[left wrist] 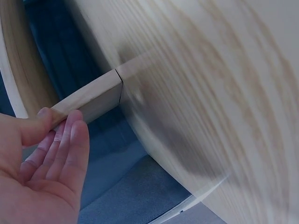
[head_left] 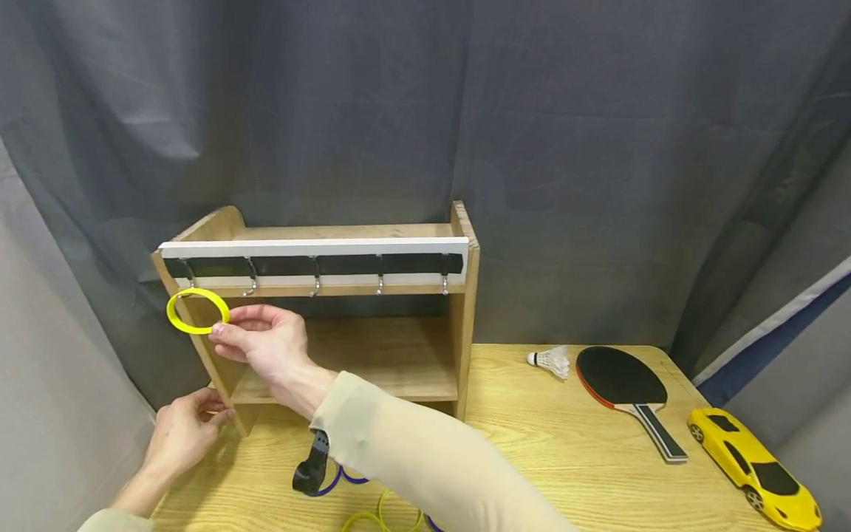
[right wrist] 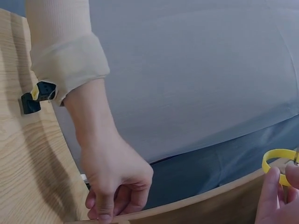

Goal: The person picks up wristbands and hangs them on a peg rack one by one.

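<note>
Down in front, the wooden rack (head_left: 467, 325) is pinched low on its left edge by the left hand (head_left: 188, 431); farther in, the yellow ring (head_left: 171, 310) is pinched by the right hand (head_left: 269, 343), held up at the leftmost hook (head_left: 190, 277)! Behind, a grey curtain (head_left: 565, 185) is draped.

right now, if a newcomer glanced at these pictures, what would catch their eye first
Probably the bright yellow ring, pinched in the right hand by the leftmost hook of the wooden shelf, whose lower left side the left hand holds. Next, perhaps, the yellow car at the far right of the head view, with the black bat to its left.
</note>
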Demonstrator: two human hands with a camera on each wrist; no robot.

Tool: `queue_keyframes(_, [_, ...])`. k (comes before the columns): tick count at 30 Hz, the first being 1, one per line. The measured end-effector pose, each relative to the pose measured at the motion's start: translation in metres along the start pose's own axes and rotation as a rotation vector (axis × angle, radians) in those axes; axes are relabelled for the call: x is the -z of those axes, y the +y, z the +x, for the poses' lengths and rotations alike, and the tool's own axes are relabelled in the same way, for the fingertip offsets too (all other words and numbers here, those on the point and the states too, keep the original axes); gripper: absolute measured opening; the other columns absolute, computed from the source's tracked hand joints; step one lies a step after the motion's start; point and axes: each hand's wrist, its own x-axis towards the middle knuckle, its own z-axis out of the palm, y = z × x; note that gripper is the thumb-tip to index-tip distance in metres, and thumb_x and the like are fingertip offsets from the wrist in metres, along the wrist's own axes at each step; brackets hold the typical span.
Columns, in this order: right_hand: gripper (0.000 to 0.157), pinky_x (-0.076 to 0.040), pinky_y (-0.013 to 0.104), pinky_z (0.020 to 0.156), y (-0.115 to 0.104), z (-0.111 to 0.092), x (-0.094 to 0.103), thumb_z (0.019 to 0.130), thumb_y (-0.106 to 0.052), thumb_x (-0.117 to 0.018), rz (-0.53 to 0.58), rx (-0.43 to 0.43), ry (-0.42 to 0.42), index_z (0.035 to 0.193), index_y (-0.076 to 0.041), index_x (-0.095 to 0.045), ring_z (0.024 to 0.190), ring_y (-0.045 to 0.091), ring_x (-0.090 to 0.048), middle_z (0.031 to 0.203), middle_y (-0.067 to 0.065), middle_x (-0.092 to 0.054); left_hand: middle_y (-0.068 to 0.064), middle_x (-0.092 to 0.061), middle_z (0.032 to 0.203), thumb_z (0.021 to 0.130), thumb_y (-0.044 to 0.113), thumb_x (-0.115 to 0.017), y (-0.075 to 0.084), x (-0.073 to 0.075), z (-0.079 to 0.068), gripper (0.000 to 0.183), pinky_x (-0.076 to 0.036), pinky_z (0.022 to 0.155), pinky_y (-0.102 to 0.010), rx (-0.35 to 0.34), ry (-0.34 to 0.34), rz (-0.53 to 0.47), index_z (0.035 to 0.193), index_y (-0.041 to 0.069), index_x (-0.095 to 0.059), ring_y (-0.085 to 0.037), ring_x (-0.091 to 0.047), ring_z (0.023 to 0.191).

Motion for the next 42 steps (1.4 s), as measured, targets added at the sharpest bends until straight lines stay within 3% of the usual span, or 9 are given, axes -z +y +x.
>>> queue_keyframes(11, [0.021,-0.068,0.031,0.067,0.012,-0.001,-0.001,0.09,0.012,-0.086,-0.041,-0.017,0.033,0.09,-0.008,-0.081,0.084,0.028,-0.087,0.083,0.007,-0.084,-0.006,-0.088,0.097,0.095,0.011,-0.087,0.001,-0.001,0.0,0.009,-0.053,0.068,-0.028,0.001,-0.006,0.002,0.1,0.015,-0.081,-0.018,-0.082,0.079])
queue_keyframes(16, [0.02,-0.068,0.031,0.067,0.016,-0.002,-0.003,0.091,0.012,-0.085,-0.036,-0.022,0.027,0.091,-0.007,-0.081,0.089,0.034,-0.088,0.088,0.014,-0.086,-0.004,-0.088,0.096,0.095,0.011,-0.087,0.001,-0.001,0.001,0.01,-0.052,0.066,-0.028,-0.007,-0.003,0.007,0.098,0.017,-0.08,-0.015,-0.081,0.077])
queue_keyframes(23, [0.017,-0.066,0.027,0.062,0.02,0.001,-0.005,0.09,0.014,-0.084,-0.011,-0.022,0.018,0.097,-0.002,-0.082,0.089,0.038,-0.088,0.09,0.018,-0.086,-0.007,-0.088,0.097,0.095,0.013,-0.089,0.0,-0.001,0.003,0.01,-0.053,0.064,-0.028,-0.019,0.004,0.007,0.102,0.014,-0.082,-0.022,-0.084,0.079])
queue_keyframes(32, [0.016,-0.063,0.023,0.058,0.024,0.003,-0.004,0.091,0.012,-0.085,-0.021,-0.034,-0.006,0.098,-0.002,-0.083,0.088,0.036,-0.088,0.09,0.017,-0.086,-0.005,-0.089,0.095,0.094,0.013,-0.089,-0.002,-0.003,0.001,0.01,-0.049,0.062,-0.027,-0.024,0.021,0.021,0.099,0.016,-0.081,-0.011,-0.079,0.073])
queue_keyframes(38, [0.022,-0.062,0.023,0.057,0.024,0.003,-0.003,0.09,0.015,-0.084,-0.025,-0.049,-0.009,0.1,-0.005,-0.082,0.092,0.039,-0.088,0.094,0.018,-0.087,-0.002,-0.088,0.091,0.092,0.011,-0.091,-0.003,-0.004,0.0,0.012,-0.048,0.062,-0.027,-0.046,0.042,0.027,0.096,0.018,-0.081,-0.005,-0.075,0.071])
queue_keyframes(42, [0.029,-0.065,0.026,0.06,0.022,0.002,0.002,0.09,0.017,-0.083,-0.048,-0.049,-0.03,0.102,-0.01,-0.081,0.091,0.035,-0.088,0.098,0.018,-0.087,-0.003,-0.088,0.092,0.093,0.011,-0.089,-0.002,-0.002,0.0,0.012,-0.05,0.062,-0.027,-0.044,0.03,0.018,0.094,0.018,-0.08,-0.01,-0.078,0.072])
